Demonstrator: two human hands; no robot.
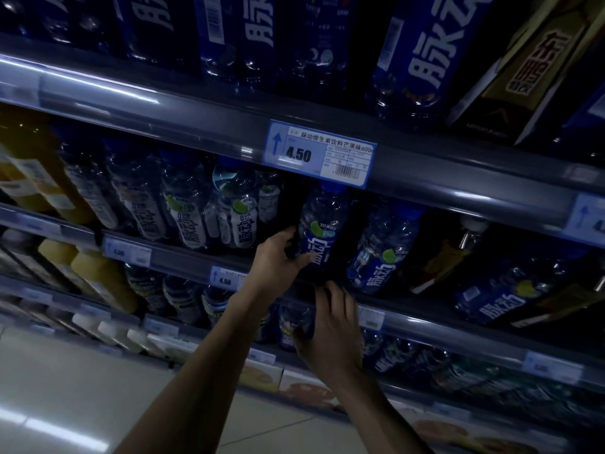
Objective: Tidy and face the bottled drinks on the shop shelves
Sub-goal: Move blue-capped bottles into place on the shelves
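Note:
A clear bottle with a blue label and blue cap (322, 224) stands on the middle shelf, label facing out. My left hand (278, 257) grips its lower left side, thumb across the label. Just below the shelf's front rail, my right hand (330, 329) hangs with fingers spread, holding nothing and partly covering a bottle on the shelf beneath. To the right stands another blue-labelled bottle (381, 253), tilted. To the left is a row of white-labelled bottles (235, 217).
The upper shelf holds large dark blue bottles (422, 60) and a black and gold carton (523, 77). A 4.50 price tag (319, 152) hangs on the rail above. Yellow juice bottles (98, 276) stand at left. Pale floor (82, 388) lies lower left.

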